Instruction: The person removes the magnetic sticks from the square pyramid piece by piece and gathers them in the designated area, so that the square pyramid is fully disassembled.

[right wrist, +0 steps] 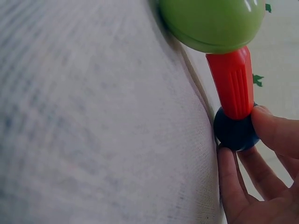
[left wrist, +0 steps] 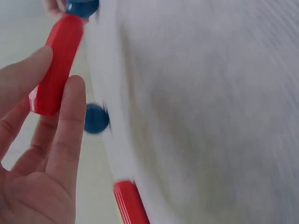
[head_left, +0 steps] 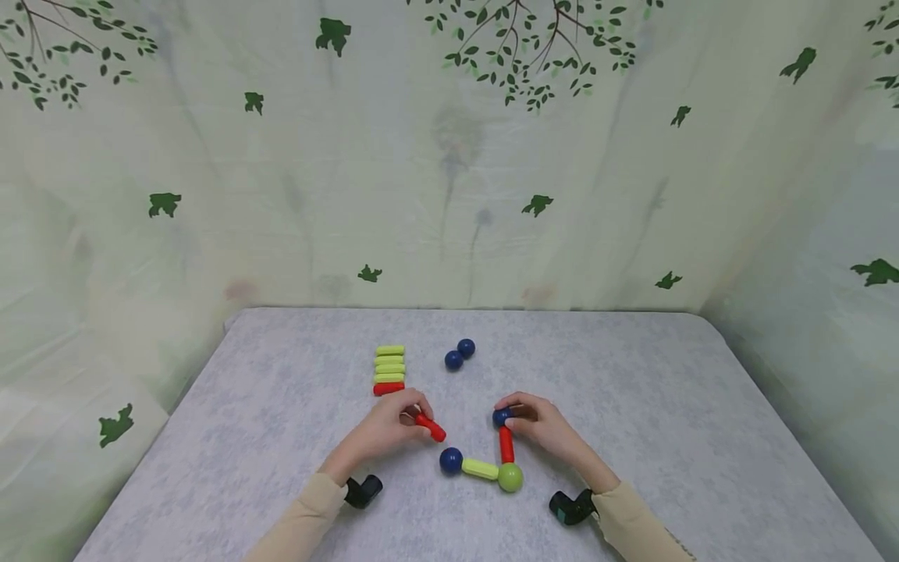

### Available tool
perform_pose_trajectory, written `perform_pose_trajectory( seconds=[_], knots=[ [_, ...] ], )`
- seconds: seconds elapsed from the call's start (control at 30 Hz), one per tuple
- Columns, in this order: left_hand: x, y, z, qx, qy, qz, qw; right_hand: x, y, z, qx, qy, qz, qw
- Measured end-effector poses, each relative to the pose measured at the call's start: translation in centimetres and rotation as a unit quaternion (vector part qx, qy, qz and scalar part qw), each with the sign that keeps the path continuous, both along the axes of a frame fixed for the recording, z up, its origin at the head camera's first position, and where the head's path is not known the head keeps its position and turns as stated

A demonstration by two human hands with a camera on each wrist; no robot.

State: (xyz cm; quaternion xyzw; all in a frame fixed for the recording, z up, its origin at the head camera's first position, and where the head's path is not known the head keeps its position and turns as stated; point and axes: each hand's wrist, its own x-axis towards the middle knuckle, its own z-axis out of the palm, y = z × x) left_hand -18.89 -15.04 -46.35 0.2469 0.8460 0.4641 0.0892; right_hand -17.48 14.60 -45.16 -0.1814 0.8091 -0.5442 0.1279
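Note:
My left hand (head_left: 414, 415) pinches one end of a red rod (head_left: 430, 427), which slants down to the right just above the table. In the left wrist view the fingers (left wrist: 70, 107) close round that red rod (left wrist: 56, 65). My right hand (head_left: 509, 417) pinches a dark blue ball (head_left: 501, 417) on top of an upright red rod (head_left: 506, 445). That rod joins a green ball (head_left: 510, 477), a yellow-green rod (head_left: 481, 468) and a second blue ball (head_left: 451, 460). The right wrist view shows the green ball (right wrist: 212, 23), red rod (right wrist: 232, 81) and pinched blue ball (right wrist: 235, 133).
A row of yellow-green rods (head_left: 389, 363) with one red rod (head_left: 389, 388) lies behind my left hand. Two loose blue balls (head_left: 460, 354) touch each other further back. The grey table (head_left: 632, 390) ends at a leaf-patterned curtain (head_left: 449, 195).

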Motion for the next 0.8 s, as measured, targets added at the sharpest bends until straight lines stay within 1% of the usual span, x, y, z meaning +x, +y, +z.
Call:
perform_pose_trajectory(
  seconds=[0.07, 0.13, 0.2, 0.27, 0.3, 0.37, 0.43, 0.5, 0.67, 0.8],
  knots=[
    [-0.1, -1.0, 0.1, 0.018, 0.001, 0.04, 0.999, 0.0, 0.0, 0.0, -0.001, -0.001, 0.002, 1.0],
    [-0.1, -2.0, 0.1, 0.019, 0.009, 0.094, 0.9954, 0.0, 0.1, 0.0, -0.003, -0.002, 0.004, 1.0],
    [-0.2, -3.0, 0.0, 0.005, 0.012, 0.153, 0.9882, 0.0, 0.1, 0.0, -0.003, -0.001, 0.005, 1.0],
    [-0.4, -3.7, -0.1, -0.009, 0.009, 0.209, 0.9778, -0.1, 0.0, 0.0, -0.002, 0.0, 0.004, 1.0],
    [-0.5, -3.9, -0.2, -0.019, 0.01, 0.23, 0.9729, -0.1, 0.0, 0.0, -0.002, 0.001, 0.004, 1.0],
    [-0.9, -4.3, -0.5, -0.028, 0.009, 0.256, 0.9663, -0.1, 0.0, 0.0, -0.001, 0.003, 0.001, 1.0],
    [-1.1, -4.5, -0.7, -0.037, 0.01, 0.268, 0.9627, -0.1, 0.0, 0.0, -0.001, 0.004, -0.001, 1.0],
    [-1.4, -4.6, -1.0, -0.046, 0.009, 0.271, 0.9613, -0.1, 0.0, 0.0, 0.001, 0.007, -0.003, 1.0],
    [-1.8, -4.5, -1.2, -0.063, 0.015, 0.269, 0.9609, -0.1, 0.4, 0.0, 0.011, 0.022, -0.02, 0.999],
    [-2.0, -4.4, -1.1, -0.076, 0.028, 0.264, 0.9612, -0.1, 0.7, 0.1, 0.011, 0.015, -0.03, 0.999]
  ],
)
